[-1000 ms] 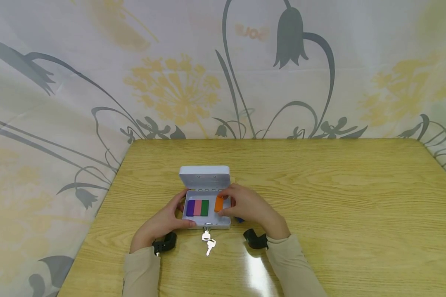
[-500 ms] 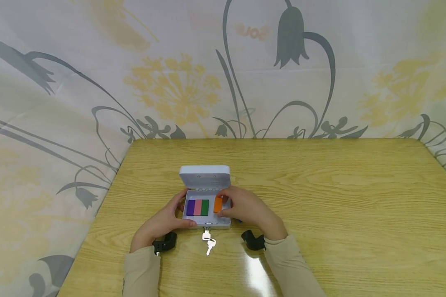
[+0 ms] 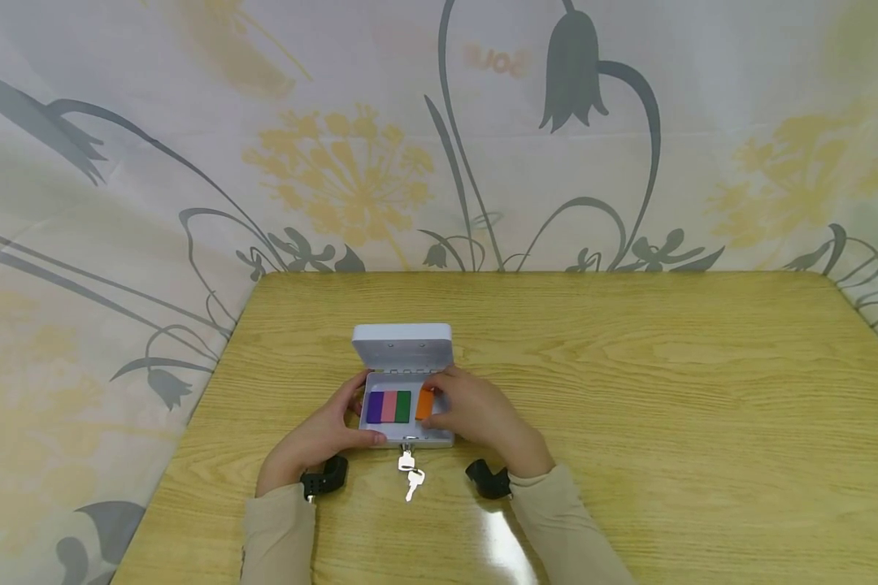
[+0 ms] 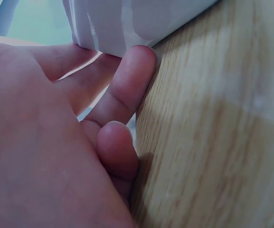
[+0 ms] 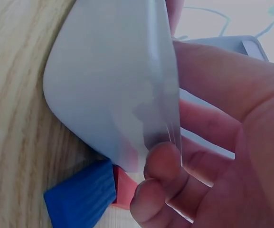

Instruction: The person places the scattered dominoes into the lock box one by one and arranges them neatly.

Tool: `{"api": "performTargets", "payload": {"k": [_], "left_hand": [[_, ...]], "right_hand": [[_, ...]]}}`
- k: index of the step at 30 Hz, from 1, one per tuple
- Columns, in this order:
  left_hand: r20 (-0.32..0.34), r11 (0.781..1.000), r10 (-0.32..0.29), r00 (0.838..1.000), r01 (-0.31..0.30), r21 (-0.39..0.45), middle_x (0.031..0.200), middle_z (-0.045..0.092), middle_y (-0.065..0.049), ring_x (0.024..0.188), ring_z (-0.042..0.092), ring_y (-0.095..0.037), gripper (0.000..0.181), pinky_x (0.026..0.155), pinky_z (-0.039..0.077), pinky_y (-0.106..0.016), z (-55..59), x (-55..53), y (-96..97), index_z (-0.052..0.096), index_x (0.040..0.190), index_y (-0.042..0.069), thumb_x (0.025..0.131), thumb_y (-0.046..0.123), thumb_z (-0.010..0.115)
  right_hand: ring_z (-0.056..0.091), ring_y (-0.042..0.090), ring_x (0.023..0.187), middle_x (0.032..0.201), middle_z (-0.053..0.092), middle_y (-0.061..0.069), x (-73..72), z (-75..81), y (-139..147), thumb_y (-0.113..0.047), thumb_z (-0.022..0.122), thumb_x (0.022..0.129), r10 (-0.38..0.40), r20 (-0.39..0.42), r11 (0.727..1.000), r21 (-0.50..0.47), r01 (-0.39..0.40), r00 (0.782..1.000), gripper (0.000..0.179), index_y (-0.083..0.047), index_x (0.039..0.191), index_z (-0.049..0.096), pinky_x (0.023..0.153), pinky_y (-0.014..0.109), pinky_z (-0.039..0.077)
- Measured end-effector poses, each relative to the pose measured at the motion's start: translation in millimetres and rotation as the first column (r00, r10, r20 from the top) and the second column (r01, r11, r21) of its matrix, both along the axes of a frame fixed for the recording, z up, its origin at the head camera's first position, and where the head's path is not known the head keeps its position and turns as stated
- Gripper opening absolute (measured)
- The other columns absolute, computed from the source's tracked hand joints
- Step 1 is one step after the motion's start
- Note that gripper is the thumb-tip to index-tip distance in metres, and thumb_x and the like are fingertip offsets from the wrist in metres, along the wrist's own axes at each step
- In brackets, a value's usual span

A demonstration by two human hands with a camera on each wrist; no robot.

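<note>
A small white metal cash box (image 3: 439,444) lies on the table with its lid (image 3: 402,335) raised. My left hand (image 3: 318,432) grips its left side, thumb at the front corner and fingers toward the back; fingers (image 4: 136,78) show against the box wall in the left wrist view. Inside, purple (image 3: 375,407), pink (image 3: 389,407) and green (image 3: 403,407) blocks lie side by side. Reaching over the right wall, my right hand (image 3: 483,413) pinches an orange block (image 3: 425,404) between thumb and fingers, a small gap right of the green one.
Two keys (image 3: 414,481) hang at the lock on the box front. Beside the box's right wall, a blue block (image 5: 82,194) and a red block (image 5: 124,189) lie on the wooden table (image 3: 666,406). Patterned fabric (image 3: 512,162) rises behind the table.
My right hand has shifted left, bringing the orange block closer to the green one. The blue block at the box's right has gone out of sight in the head view. My left hand stays put.
</note>
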State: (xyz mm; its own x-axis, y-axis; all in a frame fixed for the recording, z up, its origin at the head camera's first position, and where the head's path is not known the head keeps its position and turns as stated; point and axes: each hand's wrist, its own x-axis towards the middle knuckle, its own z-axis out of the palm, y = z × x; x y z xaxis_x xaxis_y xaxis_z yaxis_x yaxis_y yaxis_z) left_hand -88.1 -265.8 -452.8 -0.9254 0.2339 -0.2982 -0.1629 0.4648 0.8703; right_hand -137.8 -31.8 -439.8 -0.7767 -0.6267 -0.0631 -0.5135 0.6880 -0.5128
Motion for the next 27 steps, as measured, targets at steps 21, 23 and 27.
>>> {"api": "performTargets", "payload": {"k": [21,23,27], "left_hand": [[-0.002,1.0,-0.011,1.0,0.011,0.026,0.12,0.043,-0.01,0.099,0.043,-0.024,0.1,0.082,0.037,-0.036,-0.7,-0.1,-0.5,0.012,0.143,0.026,0.069,0.026,0.078],[-0.004,1.0,-0.01,1.0,0.01,0.027,0.117,0.044,-0.011,0.098,0.042,-0.024,0.1,0.081,0.037,-0.036,-0.7,0.1,-0.4,0.012,0.143,0.026,0.068,0.025,0.078],[-0.013,1.0,-0.013,1.0,0.013,0.024,0.116,0.043,-0.01,0.097,0.042,-0.024,0.099,0.08,0.037,-0.036,-0.3,0.4,-0.4,0.014,0.143,0.026,0.068,0.025,0.078]], "right_hand": [[0.053,0.014,0.083,0.107,0.058,0.001,6.4,-4.8,-8.0,-0.031,0.072,0.072,-0.044,-0.11,0.998,0.029,0.048,0.993,0.042,-0.012,0.108,0.062,0.073,0.033,0.044],[0.054,0.014,0.084,0.107,0.059,0.0,6.4,-5.9,-8.7,-0.029,0.071,0.072,-0.051,-0.115,0.998,0.02,0.054,0.992,0.042,-0.012,0.109,0.062,0.073,0.032,0.044],[0.055,0.015,0.081,0.105,0.059,0.0,7.3,-7.4,-10.5,-0.03,0.072,0.072,-0.067,-0.127,0.997,0.017,0.069,0.99,0.043,-0.014,0.11,0.062,0.069,0.033,0.044]]}}
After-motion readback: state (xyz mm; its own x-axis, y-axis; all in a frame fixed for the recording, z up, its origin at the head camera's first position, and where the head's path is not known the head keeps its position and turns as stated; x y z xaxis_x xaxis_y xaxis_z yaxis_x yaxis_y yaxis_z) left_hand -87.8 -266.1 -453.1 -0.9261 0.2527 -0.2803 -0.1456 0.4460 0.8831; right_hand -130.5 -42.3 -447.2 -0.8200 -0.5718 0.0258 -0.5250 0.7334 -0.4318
